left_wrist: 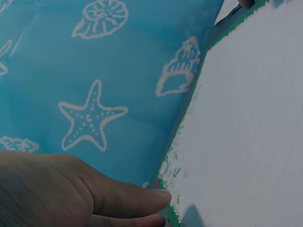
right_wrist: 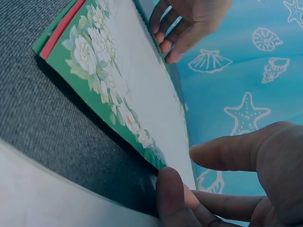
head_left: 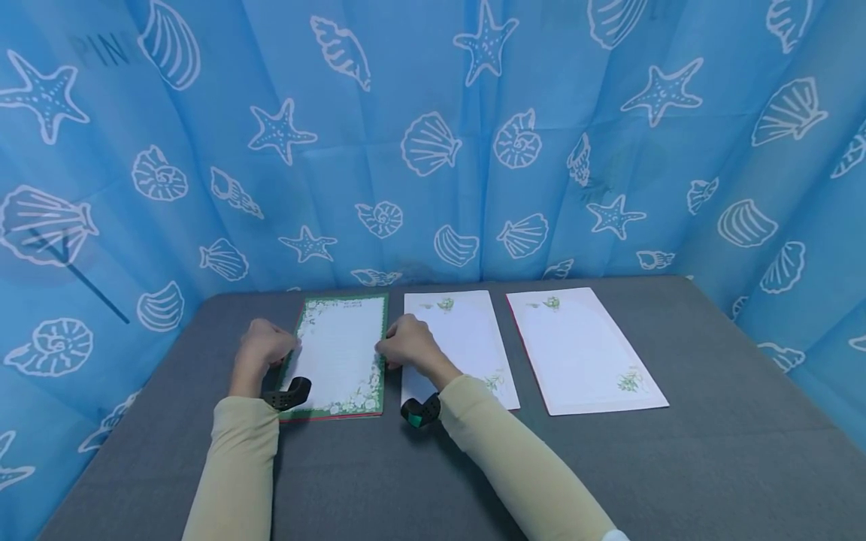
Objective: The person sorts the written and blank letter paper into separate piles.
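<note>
A notepad [head_left: 338, 338] with a green floral border lies at the left of the grey table, red showing along its bottom edge. My left hand [head_left: 262, 347] holds its left edge; in the left wrist view, the thumb [left_wrist: 154, 201] reaches over that edge. At the opposite edge, my right hand [head_left: 411, 347] grips the pad between thumb and fingers. The right wrist view shows the right thumb [right_wrist: 218, 151] over the page side and a fingertip [right_wrist: 169, 189] against the green edge. Part of the right hand covers a white notepad [head_left: 460, 346] beside it.
Another white notepad [head_left: 585, 349] with a green leaf print and a red left edge lies farther right. Behind the grey table [head_left: 717, 421] hangs a blue curtain [head_left: 433, 203] printed with shells and starfish. Each wrist wears a black camera band [head_left: 419, 412].
</note>
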Demonstrator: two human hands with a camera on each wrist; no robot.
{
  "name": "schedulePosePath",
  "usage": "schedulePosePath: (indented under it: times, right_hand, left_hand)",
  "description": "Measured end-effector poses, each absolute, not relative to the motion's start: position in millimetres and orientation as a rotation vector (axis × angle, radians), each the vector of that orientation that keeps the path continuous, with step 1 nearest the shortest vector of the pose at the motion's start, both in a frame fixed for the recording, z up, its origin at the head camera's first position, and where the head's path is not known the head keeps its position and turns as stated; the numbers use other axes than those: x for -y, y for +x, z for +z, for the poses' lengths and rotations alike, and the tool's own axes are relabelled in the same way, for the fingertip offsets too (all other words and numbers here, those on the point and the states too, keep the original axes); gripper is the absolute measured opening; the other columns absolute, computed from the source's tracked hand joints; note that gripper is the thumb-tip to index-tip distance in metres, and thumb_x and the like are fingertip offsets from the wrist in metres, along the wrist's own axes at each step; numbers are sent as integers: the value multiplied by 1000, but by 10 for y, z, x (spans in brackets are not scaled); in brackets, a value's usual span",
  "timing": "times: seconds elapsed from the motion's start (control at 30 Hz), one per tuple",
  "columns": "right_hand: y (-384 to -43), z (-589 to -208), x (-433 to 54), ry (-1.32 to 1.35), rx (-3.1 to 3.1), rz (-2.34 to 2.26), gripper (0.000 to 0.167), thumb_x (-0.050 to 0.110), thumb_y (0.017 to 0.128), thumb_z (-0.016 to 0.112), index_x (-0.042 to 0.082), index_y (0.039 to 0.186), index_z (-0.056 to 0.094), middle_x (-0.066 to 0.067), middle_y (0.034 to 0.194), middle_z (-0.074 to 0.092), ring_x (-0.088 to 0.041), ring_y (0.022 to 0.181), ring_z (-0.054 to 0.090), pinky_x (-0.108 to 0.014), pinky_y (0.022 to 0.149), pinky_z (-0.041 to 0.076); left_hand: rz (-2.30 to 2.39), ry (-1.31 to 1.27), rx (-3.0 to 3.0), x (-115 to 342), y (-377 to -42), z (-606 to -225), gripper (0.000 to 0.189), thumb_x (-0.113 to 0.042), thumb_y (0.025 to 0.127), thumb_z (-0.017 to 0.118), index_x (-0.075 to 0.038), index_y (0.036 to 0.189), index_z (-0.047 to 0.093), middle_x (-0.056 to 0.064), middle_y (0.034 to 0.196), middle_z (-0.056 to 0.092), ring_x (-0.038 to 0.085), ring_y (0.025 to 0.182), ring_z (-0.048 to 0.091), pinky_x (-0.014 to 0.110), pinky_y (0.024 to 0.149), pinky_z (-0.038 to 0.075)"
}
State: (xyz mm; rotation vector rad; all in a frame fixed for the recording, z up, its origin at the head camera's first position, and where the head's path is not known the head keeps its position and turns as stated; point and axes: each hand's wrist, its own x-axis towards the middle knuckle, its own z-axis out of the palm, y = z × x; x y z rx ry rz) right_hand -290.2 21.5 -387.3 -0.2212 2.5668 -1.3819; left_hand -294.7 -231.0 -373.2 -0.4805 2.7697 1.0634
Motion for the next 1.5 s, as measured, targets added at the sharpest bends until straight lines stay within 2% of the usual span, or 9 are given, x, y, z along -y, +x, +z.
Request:
schedulePosePath:
  times: [0.03,0.1,0.2,0.3,0.43,0.57,0.9,1.23,1.5]
  right_hand:
    - [-2900,-3869,-225,-228,-2566,-1385,34,11,94,68,4,61,65,-9,55,62,-22,59,69,-29,51,48]
    - [-2895,-3860,-251,-235,-2564,-1395,25,11,94,68,1,71,72,-12,63,67,-23,61,70,-31,53,51]
    - [-2897,-3859,-298,-216,-2553,-1435,17,10,92,68,-5,95,76,-14,80,71,-21,62,70,-33,60,57]
    - [-2905,-3855,-364,-179,-2550,-1468,30,11,91,70,-6,114,71,-14,91,71,-18,65,69,-33,64,58]
    - [-2921,-3848,-477,-143,-2550,-1498,37,13,92,71,-7,122,68,-12,90,72,-18,69,70,-33,64,59]
    - [-2934,-3833,-622,-131,-2530,-1558,37,12,93,71,-6,125,66,-11,93,71,-22,75,72,-32,66,59]
    - [-2944,-3781,-1016,-114,-2572,-1618,35,12,93,71,-4,124,67,-13,95,71,-31,83,72,-35,71,60]
    - [-2920,-3757,-1322,-94,-2605,-1614,37,12,94,70,-6,126,65,-17,98,68,-36,88,70,-39,74,60]
    - [-2886,-3771,-1471,-115,-2669,-1592,37,12,94,70,-8,125,64,-20,101,68,-35,87,70,-38,73,60]
  left_hand:
    - [1053,-474,-2785,2303,-2951,-3728,40,-15,94,65,-11,57,53,0,52,41,21,53,44,39,59,41]
    - [1040,-455,-2821,2278,-2951,-3714,38,-16,95,64,-8,59,59,7,58,52,25,59,51,41,62,44]
    - [1045,-409,-2859,2222,-2943,-3689,27,-17,96,63,7,93,74,25,94,67,39,86,62,48,73,51]
    - [1101,-370,-2850,2147,-2939,-3669,40,-18,98,63,11,124,65,32,123,61,45,105,61,52,81,53]
    - [1188,-318,-2836,2018,-2942,-3647,41,-18,98,64,10,128,62,29,117,64,40,98,65,50,78,54]
    - [1237,-264,-2827,1898,-2968,-3644,40,-19,98,63,7,130,63,28,121,63,37,98,66,49,80,53]
    - [1402,-128,-2751,1644,-3009,-3675,38,-20,99,65,2,130,65,24,123,62,37,108,61,48,86,51]
    - [1542,29,-2659,1322,-2983,-3697,37,-15,98,66,3,130,64,20,115,63,32,101,62,40,80,52]
    - [1534,103,-2621,1126,-2960,-3732,37,-15,98,67,3,130,64,20,118,62,33,103,62,44,84,53]
